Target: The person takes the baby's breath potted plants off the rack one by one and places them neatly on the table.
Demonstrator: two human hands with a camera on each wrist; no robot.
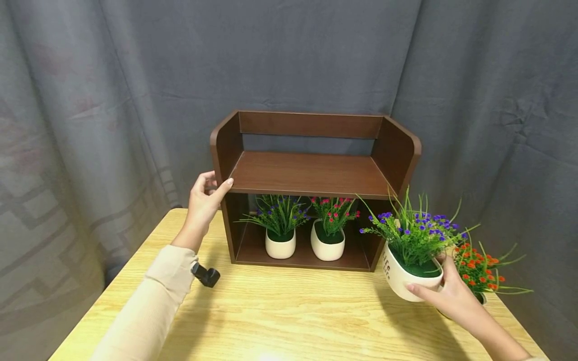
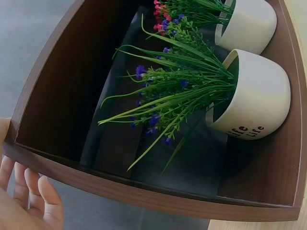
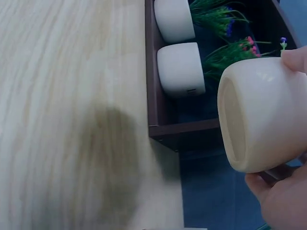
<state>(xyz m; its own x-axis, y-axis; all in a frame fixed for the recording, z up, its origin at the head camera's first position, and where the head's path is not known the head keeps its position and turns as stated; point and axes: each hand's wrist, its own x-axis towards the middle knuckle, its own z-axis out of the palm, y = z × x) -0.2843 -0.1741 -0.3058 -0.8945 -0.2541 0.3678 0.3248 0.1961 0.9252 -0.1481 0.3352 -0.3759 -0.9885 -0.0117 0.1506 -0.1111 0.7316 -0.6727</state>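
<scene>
A dark brown two-tier wooden shelf (image 1: pixel 311 173) stands on the table. My left hand (image 1: pixel 203 200) grips its left side panel at the middle board, thumb on the front edge and fingers round the outside. In my right hand (image 1: pixel 456 296) is a potted plant (image 1: pixel 406 276) with purple flowers, held by its white pot above the table, right of the shelf. The right wrist view shows the pot's underside (image 3: pixel 235 124), tilted. On the lower tier sit a purple-flowered potted plant (image 1: pixel 281 243) and a red-flowered potted plant (image 1: pixel 327 245).
An orange-flowered potted plant (image 1: pixel 480 273) stands behind my right hand, near the right edge of the wooden table (image 1: pixel 289 311). Grey curtains (image 1: pixel 316 55) hang behind the shelf. A small black device (image 1: pixel 205 274) is strapped at my left cuff.
</scene>
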